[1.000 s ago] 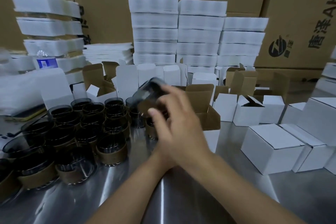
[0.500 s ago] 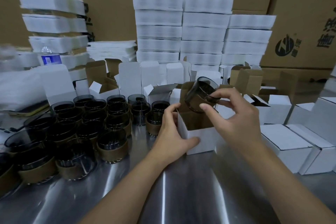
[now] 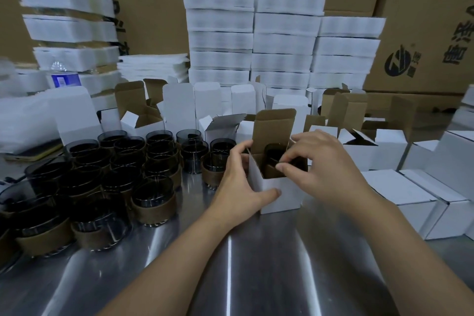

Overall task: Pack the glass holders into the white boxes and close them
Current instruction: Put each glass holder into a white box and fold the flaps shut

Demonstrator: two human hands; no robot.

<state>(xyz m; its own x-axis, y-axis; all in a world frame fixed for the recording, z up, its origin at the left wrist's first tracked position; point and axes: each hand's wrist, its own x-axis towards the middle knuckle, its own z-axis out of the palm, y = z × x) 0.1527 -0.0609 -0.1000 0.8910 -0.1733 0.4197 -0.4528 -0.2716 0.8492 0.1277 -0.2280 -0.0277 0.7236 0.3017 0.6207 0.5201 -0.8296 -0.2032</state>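
Observation:
An open white box with a brown inside stands on the metal table, its lid flap upright. My left hand grips its left wall, thumb on the front. A dark glass holder sits tilted in the box mouth, mostly inside. My right hand pinches its rim at the top of the box. Several more dark glass holders with brown sleeves crowd the table's left side.
Closed white boxes lie at the right. Open boxes with raised flaps stand in a row behind. Stacks of white foam trays and big brown cartons fill the back. The steel table is bare near me.
My right hand has carried the glass holder from above the glasses to the box and lowered it into the box mouth. My left hand took hold of the box.

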